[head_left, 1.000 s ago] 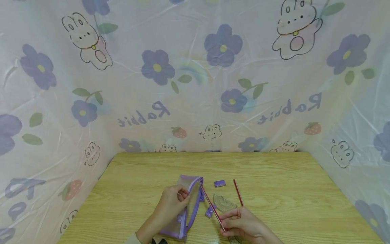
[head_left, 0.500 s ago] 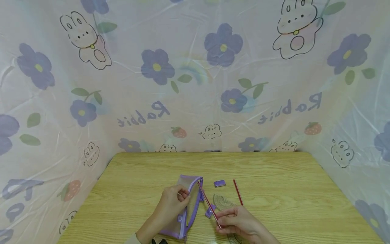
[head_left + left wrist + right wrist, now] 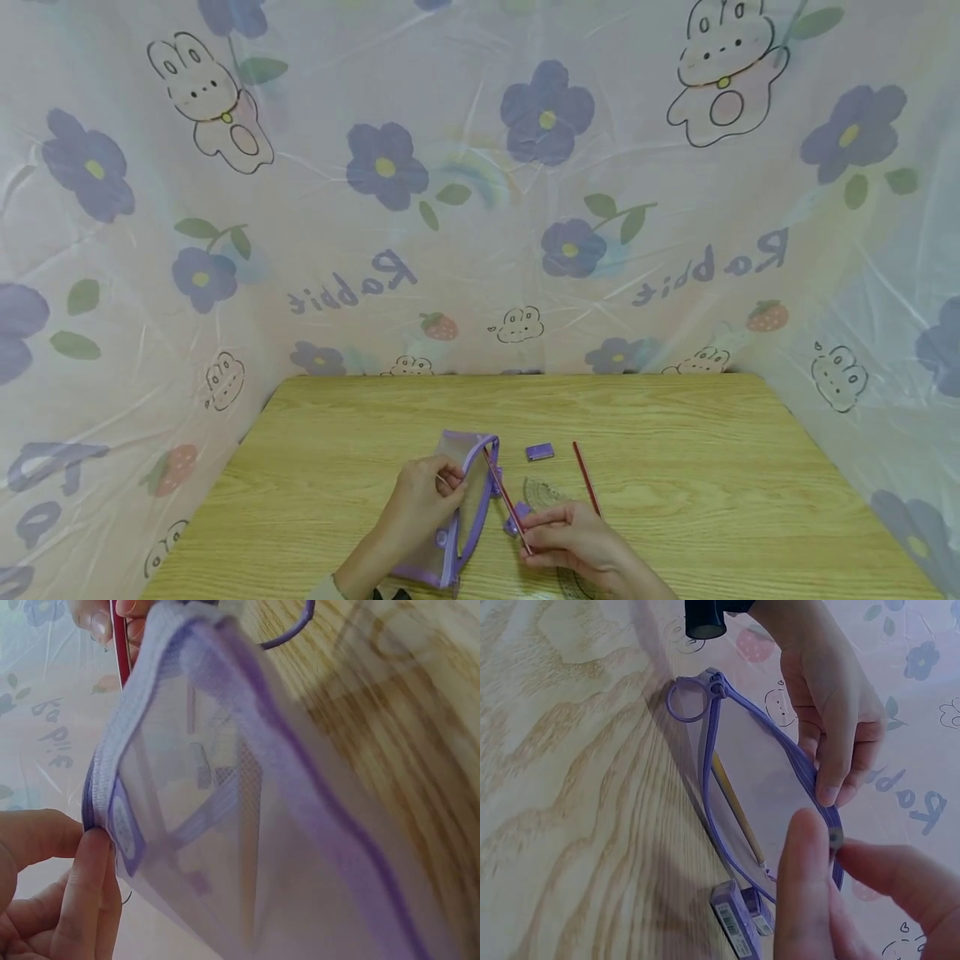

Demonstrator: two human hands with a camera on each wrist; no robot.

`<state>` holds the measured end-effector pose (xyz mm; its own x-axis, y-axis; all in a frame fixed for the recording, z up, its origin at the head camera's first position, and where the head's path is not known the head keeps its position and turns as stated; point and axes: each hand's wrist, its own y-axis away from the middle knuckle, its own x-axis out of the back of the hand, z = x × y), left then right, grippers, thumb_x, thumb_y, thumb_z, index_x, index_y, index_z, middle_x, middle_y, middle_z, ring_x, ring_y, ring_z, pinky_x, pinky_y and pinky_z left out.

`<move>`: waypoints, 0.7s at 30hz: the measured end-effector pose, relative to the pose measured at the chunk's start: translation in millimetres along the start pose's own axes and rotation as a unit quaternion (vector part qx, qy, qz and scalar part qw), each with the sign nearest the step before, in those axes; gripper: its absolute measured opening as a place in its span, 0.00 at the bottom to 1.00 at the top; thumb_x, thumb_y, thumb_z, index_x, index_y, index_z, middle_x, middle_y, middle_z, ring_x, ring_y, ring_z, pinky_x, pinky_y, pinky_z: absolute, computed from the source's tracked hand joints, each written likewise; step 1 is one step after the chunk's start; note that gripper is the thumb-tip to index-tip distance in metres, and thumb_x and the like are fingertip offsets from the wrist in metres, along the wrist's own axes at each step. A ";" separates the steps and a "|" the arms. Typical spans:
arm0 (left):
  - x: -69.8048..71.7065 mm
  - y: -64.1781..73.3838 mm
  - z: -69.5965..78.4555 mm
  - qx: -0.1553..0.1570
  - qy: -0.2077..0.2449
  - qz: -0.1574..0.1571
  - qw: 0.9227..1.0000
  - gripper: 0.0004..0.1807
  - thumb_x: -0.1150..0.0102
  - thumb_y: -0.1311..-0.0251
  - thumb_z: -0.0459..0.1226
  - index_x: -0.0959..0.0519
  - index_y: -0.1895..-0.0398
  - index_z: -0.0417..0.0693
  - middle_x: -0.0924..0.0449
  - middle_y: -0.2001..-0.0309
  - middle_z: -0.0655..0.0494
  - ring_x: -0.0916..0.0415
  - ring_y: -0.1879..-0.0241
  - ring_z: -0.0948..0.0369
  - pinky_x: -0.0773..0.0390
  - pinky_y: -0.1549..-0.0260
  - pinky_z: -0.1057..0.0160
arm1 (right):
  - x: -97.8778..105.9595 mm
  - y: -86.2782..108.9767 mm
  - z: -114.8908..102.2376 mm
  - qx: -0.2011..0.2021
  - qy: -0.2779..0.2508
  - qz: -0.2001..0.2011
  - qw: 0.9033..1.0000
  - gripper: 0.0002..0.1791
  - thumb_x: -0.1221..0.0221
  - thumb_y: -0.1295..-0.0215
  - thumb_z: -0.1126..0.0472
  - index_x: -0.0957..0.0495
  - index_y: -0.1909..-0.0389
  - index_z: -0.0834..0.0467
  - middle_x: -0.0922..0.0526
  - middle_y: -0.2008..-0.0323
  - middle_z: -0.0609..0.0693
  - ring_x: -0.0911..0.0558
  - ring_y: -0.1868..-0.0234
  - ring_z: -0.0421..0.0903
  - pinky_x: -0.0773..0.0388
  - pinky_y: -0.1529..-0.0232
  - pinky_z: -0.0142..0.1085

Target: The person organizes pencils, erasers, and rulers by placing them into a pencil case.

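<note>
"What has your left hand got?"

"On my head feed, the left hand (image 3: 426,493) pinches the zipper edge of a mesh pouch (image 3: 425,557), gaping on the wooden surface (image 3: 675,467)"

"And your right?"

"My right hand (image 3: 572,540) pinches a red pencil (image 3: 507,500) by its near end; the far end meets the pouch's mouth, though I can't tell how deep it goes"

"Anything inside the pouch?"

"My right wrist view shows a slim yellow stick (image 3: 737,814)"

"And around it?"

"Two purple blocks (image 3: 733,921) near the pouch, a clear protractor (image 3: 542,493) partly hidden by my right hand, another purple block (image 3: 540,452) farther off, and a second red pencil (image 3: 587,477) right of that"
</note>
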<state>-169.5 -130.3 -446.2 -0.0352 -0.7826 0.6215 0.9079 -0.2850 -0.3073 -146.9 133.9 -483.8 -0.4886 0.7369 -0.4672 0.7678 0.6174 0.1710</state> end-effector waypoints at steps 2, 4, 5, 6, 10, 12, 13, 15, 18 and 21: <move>-0.6 0.2 -0.4 0.001 0.002 0.000 1.000 0.04 0.34 0.45 0.24 0.19 0.70 0.38 0.20 0.73 0.57 0.23 0.76 0.70 0.20 0.76 0.74 | -0.5 -1.6 0.8 0.005 -0.003 0.000 1.000 0.14 0.44 0.33 0.75 0.25 0.49 0.80 0.14 0.62 0.61 0.13 0.61 0.50 0.16 0.56 0.38; -1.3 -0.1 -0.7 0.000 0.002 0.001 1.000 0.04 0.34 0.45 0.24 0.19 0.70 0.38 0.20 0.73 0.57 0.23 0.76 0.70 0.20 0.76 0.74 | -0.9 -3.2 1.7 0.010 -0.006 0.001 1.000 0.14 0.44 0.33 0.76 0.25 0.50 0.81 0.14 0.62 0.60 0.13 0.61 0.50 0.16 0.56 0.38; -1.5 -0.3 -0.8 -0.001 0.002 0.001 1.000 0.04 0.34 0.45 0.24 0.19 0.70 0.38 0.20 0.73 0.57 0.23 0.76 0.70 0.20 0.76 0.74 | -1.4 -4.0 1.8 0.012 -0.007 0.002 1.000 0.14 0.44 0.33 0.76 0.25 0.50 0.81 0.14 0.62 0.60 0.13 0.61 0.50 0.16 0.56 0.38; -1.7 -0.5 -1.0 -0.001 0.002 0.002 1.000 0.05 0.34 0.45 0.24 0.19 0.70 0.38 0.20 0.73 0.57 0.23 0.76 0.70 0.20 0.76 0.74 | -2.0 -4.9 1.8 0.015 -0.008 0.003 1.000 0.14 0.44 0.33 0.76 0.25 0.50 0.81 0.14 0.62 0.60 0.13 0.61 0.50 0.16 0.56 0.38; -2.1 -0.9 -1.8 0.000 0.001 0.007 1.000 0.05 0.34 0.46 0.23 0.19 0.70 0.38 0.20 0.74 0.57 0.23 0.77 0.71 0.20 0.76 0.74 | -5.7 -7.5 1.5 0.020 -0.011 0.011 1.000 0.14 0.43 0.34 0.76 0.25 0.50 0.81 0.14 0.62 0.61 0.12 0.62 0.51 0.16 0.55 0.39; -2.0 -1.0 -2.1 0.002 0.000 0.009 1.000 0.05 0.34 0.46 0.23 0.19 0.70 0.38 0.20 0.74 0.57 0.24 0.77 0.71 0.20 0.76 0.74 | -7.7 -8.2 0.9 0.021 -0.011 0.012 1.000 0.15 0.43 0.35 0.76 0.25 0.50 0.82 0.14 0.62 0.61 0.12 0.62 0.51 0.16 0.55 0.39; -1.9 -0.9 -2.1 0.002 -0.001 0.010 1.000 0.05 0.34 0.46 0.23 0.19 0.70 0.39 0.20 0.74 0.57 0.24 0.77 0.71 0.20 0.76 0.74 | -8.6 -8.5 0.6 0.021 -0.011 0.011 1.000 0.15 0.43 0.35 0.76 0.25 0.50 0.82 0.14 0.62 0.61 0.12 0.62 0.51 0.16 0.55 0.39; -1.7 -0.8 -2.0 0.004 -0.002 0.009 1.000 0.05 0.34 0.46 0.23 0.19 0.70 0.39 0.20 0.74 0.57 0.24 0.77 0.71 0.20 0.76 0.74 | -10.0 -9.1 0.3 0.020 -0.012 0.010 1.000 0.15 0.43 0.35 0.76 0.26 0.50 0.82 0.14 0.62 0.62 0.13 0.61 0.51 0.16 0.55 0.39; -1.3 -0.3 -1.7 0.004 -0.003 0.008 1.000 0.05 0.34 0.46 0.24 0.19 0.70 0.38 0.21 0.74 0.57 0.24 0.77 0.71 0.20 0.76 0.74 | -11.1 -10.0 0.3 0.019 -0.014 0.006 1.000 0.15 0.43 0.35 0.76 0.26 0.50 0.83 0.14 0.62 0.62 0.13 0.61 0.51 0.16 0.55 0.39; -1.4 0.0 -1.5 0.005 -0.001 0.007 1.000 0.04 0.34 0.46 0.24 0.19 0.70 0.37 0.20 0.74 0.57 0.24 0.76 0.71 0.20 0.76 0.74 | -11.8 -11.2 0.7 0.017 -0.014 0.007 1.000 0.15 0.44 0.34 0.77 0.26 0.50 0.83 0.14 0.62 0.61 0.13 0.61 0.51 0.16 0.55 0.39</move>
<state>-170.1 -130.0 -448.1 -0.0223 -0.7849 0.6192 0.9124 -0.2691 -0.3084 -149.5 118.0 -480.8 -0.4667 0.7364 -0.4899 0.7876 0.5980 0.1486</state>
